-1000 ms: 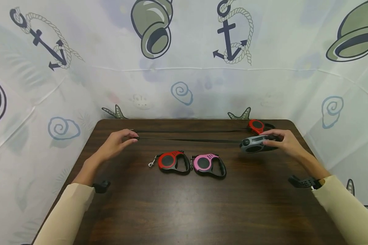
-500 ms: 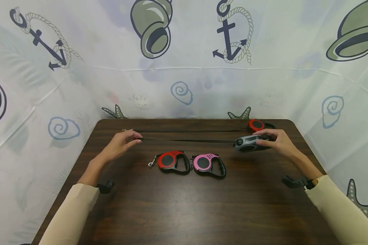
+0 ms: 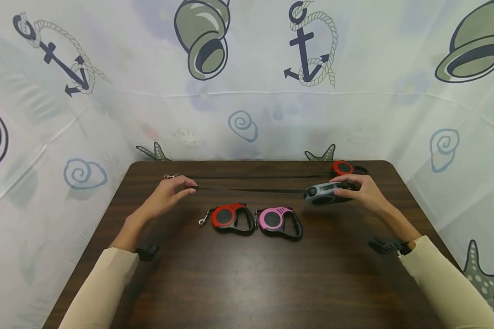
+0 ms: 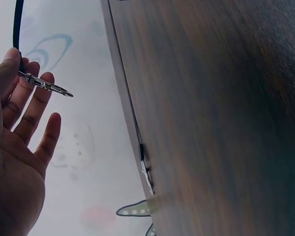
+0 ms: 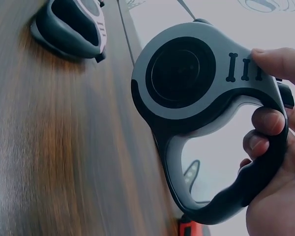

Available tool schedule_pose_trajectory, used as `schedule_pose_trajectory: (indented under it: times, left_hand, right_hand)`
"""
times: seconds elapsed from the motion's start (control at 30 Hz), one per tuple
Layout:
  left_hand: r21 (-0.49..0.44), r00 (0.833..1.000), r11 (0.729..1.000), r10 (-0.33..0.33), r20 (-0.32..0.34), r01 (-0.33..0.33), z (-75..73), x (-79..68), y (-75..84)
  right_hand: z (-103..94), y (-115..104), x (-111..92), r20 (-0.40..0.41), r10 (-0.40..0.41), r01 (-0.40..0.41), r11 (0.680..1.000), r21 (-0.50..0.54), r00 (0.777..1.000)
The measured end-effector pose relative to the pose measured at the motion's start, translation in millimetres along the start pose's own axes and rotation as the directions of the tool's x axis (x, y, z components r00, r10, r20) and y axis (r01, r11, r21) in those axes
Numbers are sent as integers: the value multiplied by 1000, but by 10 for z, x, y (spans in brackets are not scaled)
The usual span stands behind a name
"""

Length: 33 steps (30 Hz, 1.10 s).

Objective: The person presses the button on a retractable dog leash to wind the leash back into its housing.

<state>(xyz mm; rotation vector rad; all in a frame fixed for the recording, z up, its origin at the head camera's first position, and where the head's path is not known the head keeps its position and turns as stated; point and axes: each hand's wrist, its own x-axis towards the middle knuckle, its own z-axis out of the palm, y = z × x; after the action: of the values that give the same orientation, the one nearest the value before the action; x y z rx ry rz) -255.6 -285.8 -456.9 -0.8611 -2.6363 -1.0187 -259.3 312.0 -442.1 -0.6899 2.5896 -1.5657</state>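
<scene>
My right hand (image 3: 364,192) grips the handle of a grey and black retractable dog leash (image 5: 182,71), fingers through the handle loop and thumb on its grey casing. Its black strap (image 3: 267,190) stretches left across the table to my left hand (image 3: 170,194). There, thumb and fingers pinch the strap end beside the metal clip (image 4: 44,84), which lies across the fingers in the left wrist view. Below the strap lie a red retractable leash (image 3: 226,217) with its clip to the left and a pink retractable leash (image 3: 273,219).
Along the table's back edge, another red leash (image 3: 342,168) lies at the right with its strap drawn out leftward to a silver clip (image 4: 146,176). The brown wooden table (image 3: 247,283) meets a patterned cloth backdrop (image 3: 271,119) behind it.
The right hand has moved left with the grey leash, and the left hand has moved slightly right. The strap between them is shorter. The back leash's clip has come into sight.
</scene>
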Motion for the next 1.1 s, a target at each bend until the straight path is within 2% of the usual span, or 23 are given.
schedule_pose_trajectory:
  times: [0.43,0.77,0.93,1.1]
  left_hand:
    - [-33,997,996,-80,22,81,31,17,134]
    - [-63,996,996,-66,52,69,105,62,154]
    - [-72,998,997,-33,58,38,168,82,171]
    - [-100,997,994,-41,71,48,203,97,208]
  right_hand:
    - [119,-101,94,9,6,-6,1000,15,1000]
    - [237,-127,133,17,18,-19,999,50,1000]
    - [314,-146,150,17,9,-10,998,56,1000]
    - [363,-167,157,19,4,-5,998,66,1000]
